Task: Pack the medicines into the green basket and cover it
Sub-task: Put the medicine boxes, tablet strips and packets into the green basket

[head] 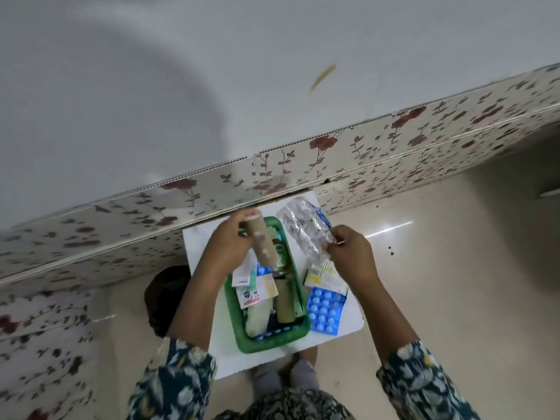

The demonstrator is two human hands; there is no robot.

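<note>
Green basket [298, 286]: sits on a white board [206, 237] on the floor, between our 2 hands. We see cartons, sachets and 1 brown cylinder [285, 301] already lying inside it. No lid or cover for it is identifiable in view.

Left hand [230, 241]: grip clenched around a second brown cylinder [263, 244], held tilted above the far left part of the basket. We judge the cylinder stiff and light, probably cardboard or plastic. Hold it at mid-length and lay it flat beside the first one.

Right hand [351, 253]: grip pinching the near end of a clear plastic packet [306, 228], which extends away toward the far edge of the board, just right of the basket. We judge it thin, limp, crinkly and somewhat slippery. A 2-finger pinch at 1 end lets it dangle, so we would support or fold it before insertion.

Blue blister sheet [325, 310]: lies on the board touching the basket's right wall, not yet packed. We judge it light, semi-rigid and flexible. Lift it by an edge and do not press the bubbles.

Yellow-and-white strip pack [322, 272]: lies just far of the blister sheet, partly under the right hand. We judge it flat and light. Slide it to an edge for pickup.

Space: the basket looks nearly full, so we would load flat items last, on top.
</note>
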